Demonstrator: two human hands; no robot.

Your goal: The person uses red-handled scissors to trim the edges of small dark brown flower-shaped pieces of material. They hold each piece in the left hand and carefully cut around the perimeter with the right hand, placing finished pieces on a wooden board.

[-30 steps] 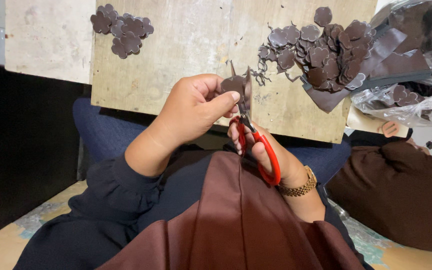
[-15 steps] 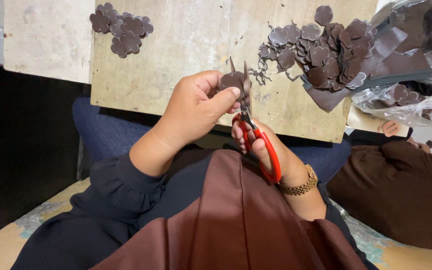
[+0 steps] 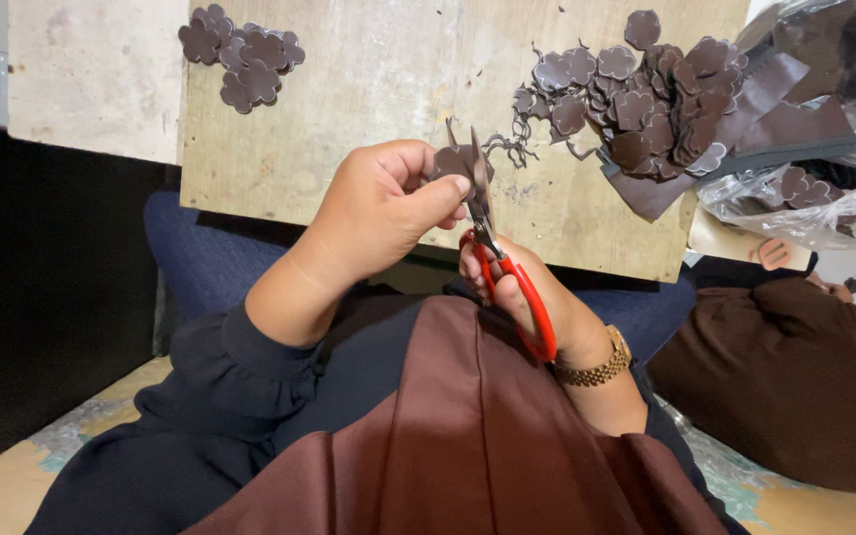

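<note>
On the left of the worn wooden surface [image 3: 369,109] we note a small pile [image 3: 240,54] of dark, scalloped, flower-shaped cutouts, matte like thin leather. At centre the left hand [image 3: 378,213] is raised over the lap, wrist bent, its grip clamped thumb to forefinger on one dark cutout [image 3: 451,161]. Just right of it, the right hand [image 3: 532,297], with a gold watch [image 3: 596,367] at the wrist, has fingers through the red handles of scissors [image 3: 492,248], the steel blades upright against the cutout's edge. Further right lies a larger heap [image 3: 646,94] of cutouts and curly trimmings, then a clear plastic bag [image 3: 824,188] holding more.
</note>
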